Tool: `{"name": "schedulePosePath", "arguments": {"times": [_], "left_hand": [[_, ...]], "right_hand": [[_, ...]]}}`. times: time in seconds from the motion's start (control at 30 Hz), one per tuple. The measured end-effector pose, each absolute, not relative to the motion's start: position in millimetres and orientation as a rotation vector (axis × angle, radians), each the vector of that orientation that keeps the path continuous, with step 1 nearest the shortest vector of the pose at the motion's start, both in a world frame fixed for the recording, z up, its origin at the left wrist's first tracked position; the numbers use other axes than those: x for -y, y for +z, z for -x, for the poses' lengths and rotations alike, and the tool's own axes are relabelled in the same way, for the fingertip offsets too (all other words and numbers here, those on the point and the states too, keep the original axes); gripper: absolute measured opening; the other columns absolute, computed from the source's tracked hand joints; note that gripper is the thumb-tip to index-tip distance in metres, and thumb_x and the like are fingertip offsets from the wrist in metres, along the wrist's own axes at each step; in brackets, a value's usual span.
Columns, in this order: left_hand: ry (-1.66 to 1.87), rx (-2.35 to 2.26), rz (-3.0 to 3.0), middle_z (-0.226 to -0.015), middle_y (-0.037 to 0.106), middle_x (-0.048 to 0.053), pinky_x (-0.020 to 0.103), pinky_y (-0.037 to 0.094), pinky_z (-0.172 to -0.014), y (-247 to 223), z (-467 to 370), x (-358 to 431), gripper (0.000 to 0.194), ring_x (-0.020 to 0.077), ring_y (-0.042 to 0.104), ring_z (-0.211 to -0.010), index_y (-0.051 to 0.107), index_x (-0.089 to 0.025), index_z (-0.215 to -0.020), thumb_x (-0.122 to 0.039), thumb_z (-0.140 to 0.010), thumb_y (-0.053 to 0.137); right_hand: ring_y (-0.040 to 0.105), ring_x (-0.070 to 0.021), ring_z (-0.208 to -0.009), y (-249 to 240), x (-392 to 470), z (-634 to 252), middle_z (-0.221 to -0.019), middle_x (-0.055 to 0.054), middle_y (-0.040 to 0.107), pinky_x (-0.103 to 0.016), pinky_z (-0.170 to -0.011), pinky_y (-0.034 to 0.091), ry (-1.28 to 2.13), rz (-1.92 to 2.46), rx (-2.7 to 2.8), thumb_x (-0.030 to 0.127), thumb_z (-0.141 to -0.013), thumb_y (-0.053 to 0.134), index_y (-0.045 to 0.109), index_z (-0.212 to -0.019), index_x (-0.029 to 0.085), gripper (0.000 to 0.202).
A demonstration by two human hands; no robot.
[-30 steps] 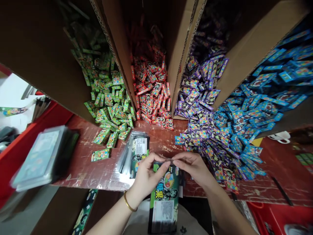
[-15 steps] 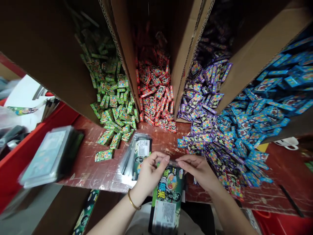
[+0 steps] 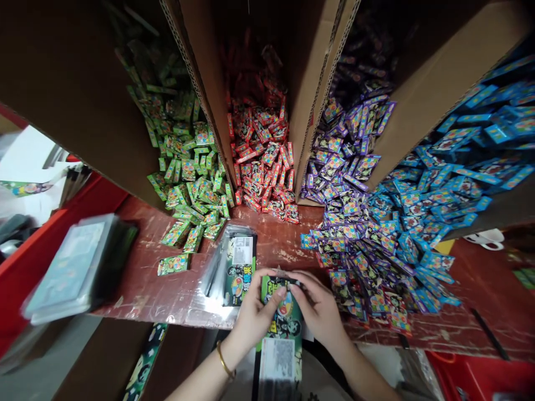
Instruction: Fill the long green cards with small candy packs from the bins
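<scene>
A black-and-green printed pouch (image 3: 281, 328) hangs upright at the table's front edge, a white label on its lower part. My left hand (image 3: 256, 311) grips its upper left side, the thumb pressed on the front. From the other side, my right hand (image 3: 316, 307) pinches the upper right part, thumb also on the front. The two thumbs almost meet, and the fingers behind the pouch are mostly hidden. Just left of my left hand lies a fanned stack of similar pouches (image 3: 241, 262) in clear plastic. Small purple candy packets (image 3: 340, 278) lie near my right hand.
Cardboard dividers (image 3: 200, 83) separate heaps of green packets (image 3: 196, 189), red packets (image 3: 267, 167) and blue packets (image 3: 438, 189). Purple and blue packets spill onto the red table (image 3: 150, 284). At left are a stack of clear sleeves (image 3: 71, 273) and a red bin (image 3: 37, 245). White-handled scissors (image 3: 487, 238) lie right.
My right hand has moved left and closed in on the pouch, so both thumbs now press its front near the top. The view has shifted slightly.
</scene>
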State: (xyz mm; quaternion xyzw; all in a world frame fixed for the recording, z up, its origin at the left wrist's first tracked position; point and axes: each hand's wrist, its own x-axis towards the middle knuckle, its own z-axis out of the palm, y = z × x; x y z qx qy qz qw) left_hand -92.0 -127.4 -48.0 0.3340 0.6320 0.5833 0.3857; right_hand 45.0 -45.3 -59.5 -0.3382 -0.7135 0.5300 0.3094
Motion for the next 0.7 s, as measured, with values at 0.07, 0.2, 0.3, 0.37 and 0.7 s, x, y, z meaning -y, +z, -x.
{"name": "schedulePosePath", "arguments": {"times": [0.07,0.2,0.3,0.37,0.7], "left_hand": [[1.543,-1.634,-0.678,-0.081,0.062,-0.001,0.024,0.048,-0.067,-49.2,113.5,125.2,0.026,0.0145,0.06,-0.074,0.054,-0.021,-0.094,-0.035,-0.075,0.067],[1.722,-1.564,-0.201,-0.065,0.063,-0.006,0.022,0.048,-0.052,-46.8,176.3,120.1,0.044,0.0113,0.059,-0.051,0.051,-0.022,-0.091,-0.04,-0.061,0.078],[1.66,-1.488,-0.136,-0.062,0.064,-0.006,0.023,0.048,-0.049,-48.7,193.4,121.2,0.05,0.0122,0.06,-0.047,0.051,-0.022,-0.092,-0.037,-0.055,0.082],[1.563,-1.434,-0.146,-0.062,0.065,-0.006,0.024,0.048,-0.049,-56.2,181.7,122.6,0.048,0.013,0.061,-0.047,0.051,-0.022,-0.093,-0.037,-0.058,0.081],[1.377,-1.324,-0.154,-0.07,0.066,-0.002,0.026,0.049,-0.058,-99.0,117.9,116.4,0.044,0.0155,0.065,-0.06,0.053,-0.018,-0.089,-0.039,-0.06,0.079]], "right_hand": [[0.062,-0.0219,-0.1,-67.0,34.9,-44.2,-0.117,-0.01,0.061,-0.038,-0.089,0.049,1.385,0.954,1.78,0.035,-0.088,0.051,0.06,-0.112,0.023,0.028],[0.064,-0.022,-0.089,-86.4,-7.3,-53.7,-0.103,-0.011,0.065,-0.039,-0.08,0.051,1.195,1.103,1.715,0.037,-0.084,0.053,0.06,-0.101,0.019,0.026],[0.062,-0.0216,-0.08,-102.3,-20.4,-56.9,-0.086,-0.007,0.066,-0.035,-0.072,0.05,1.143,1.184,2.116,0.027,-0.073,0.063,0.063,-0.085,0.019,0.014],[0.061,-0.0207,-0.076,-112.2,-18.2,-52.6,-0.081,-0.005,0.065,-0.032,-0.07,0.048,1.085,1.242,2.322,0.02,-0.065,0.069,0.064,-0.084,0.019,0.02],[0.058,-0.0181,-0.078,-115.7,-11.8,-45.6,-0.076,-0.002,0.06,-0.029,-0.073,0.045,1.07,1.015,2.463,0.017,-0.076,0.06,0.064,-0.064,0.021,0.013]]}}
